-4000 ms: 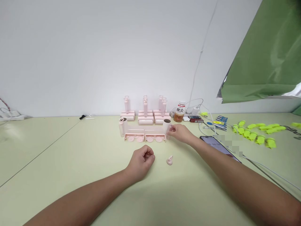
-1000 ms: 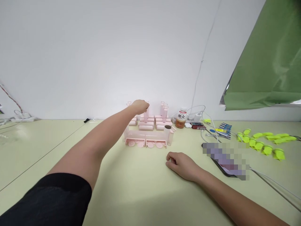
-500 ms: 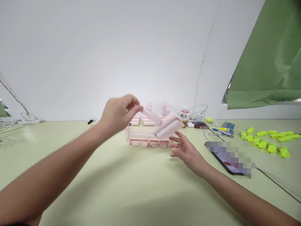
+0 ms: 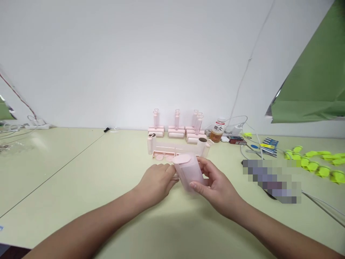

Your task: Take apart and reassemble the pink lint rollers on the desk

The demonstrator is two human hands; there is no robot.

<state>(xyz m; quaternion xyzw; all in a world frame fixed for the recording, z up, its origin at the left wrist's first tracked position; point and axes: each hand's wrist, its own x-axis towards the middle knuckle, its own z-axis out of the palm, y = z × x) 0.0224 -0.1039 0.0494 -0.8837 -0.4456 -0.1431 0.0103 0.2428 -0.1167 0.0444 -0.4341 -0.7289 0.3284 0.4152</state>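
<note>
Between both hands, pale-pink roller (translucent).

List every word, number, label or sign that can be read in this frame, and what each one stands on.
"炭仌": white label of the bottle by the wall; the second character is unsure, small print under it too small to read.
Blue and yellow packet: printing too small to read.
Phone screen: blurred out, unreadable.
Pink roller held by the left hand and right hand: no text visible.
</note>
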